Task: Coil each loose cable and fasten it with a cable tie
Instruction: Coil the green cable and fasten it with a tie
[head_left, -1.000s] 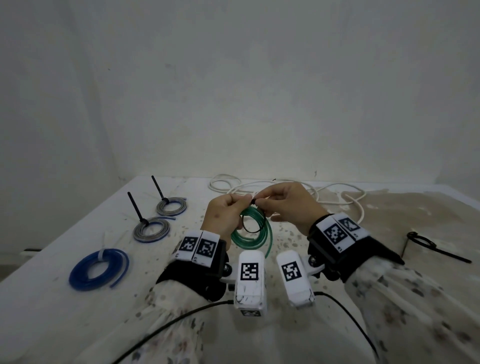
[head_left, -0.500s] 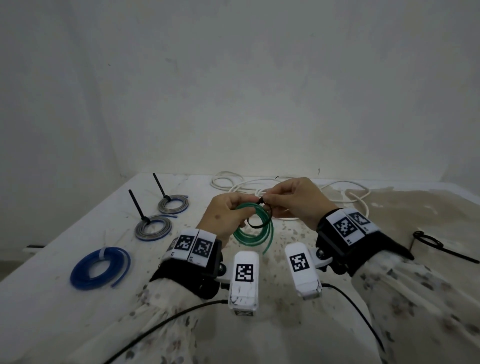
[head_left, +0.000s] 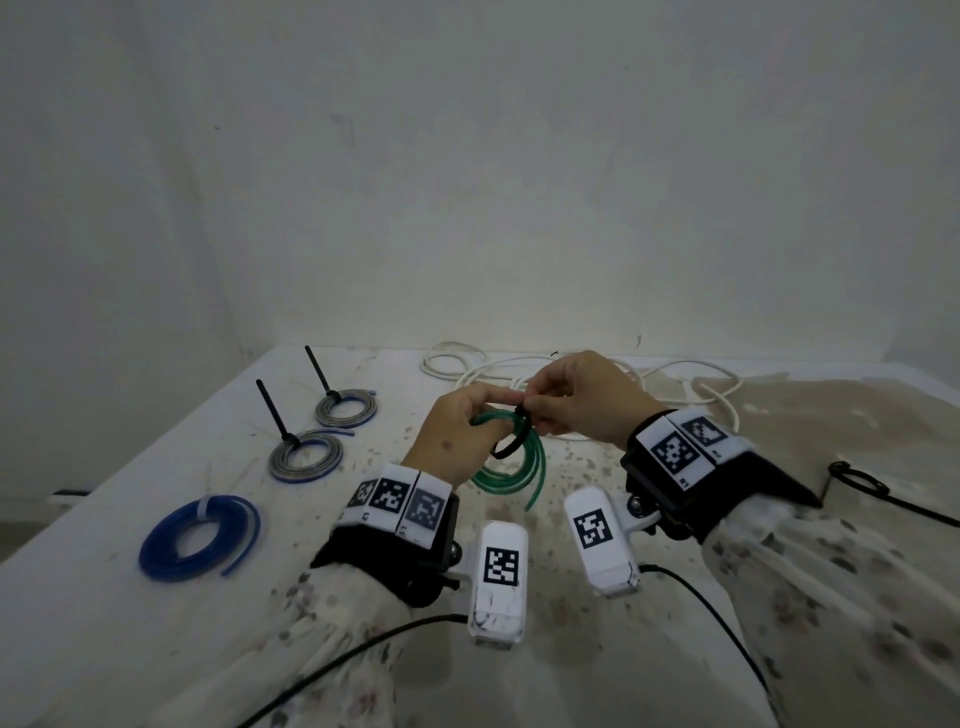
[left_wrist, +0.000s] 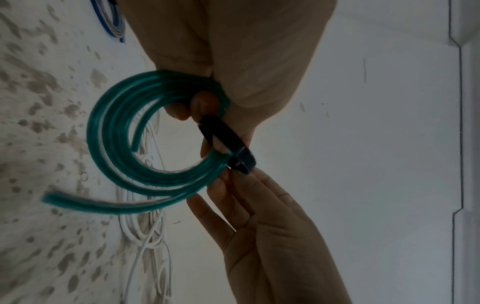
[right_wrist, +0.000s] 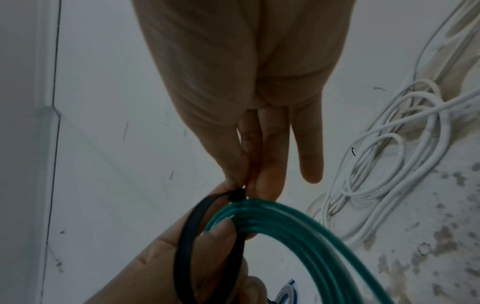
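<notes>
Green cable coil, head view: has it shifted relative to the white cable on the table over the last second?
Yes. The green cable coil, held in the left hand, has risen slightly toward the loose white cable behind it.

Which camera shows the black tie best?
The right wrist view: the black tie loops large around the green cable. The left wrist view shows a short piece; the head view shows it tiny.
</notes>
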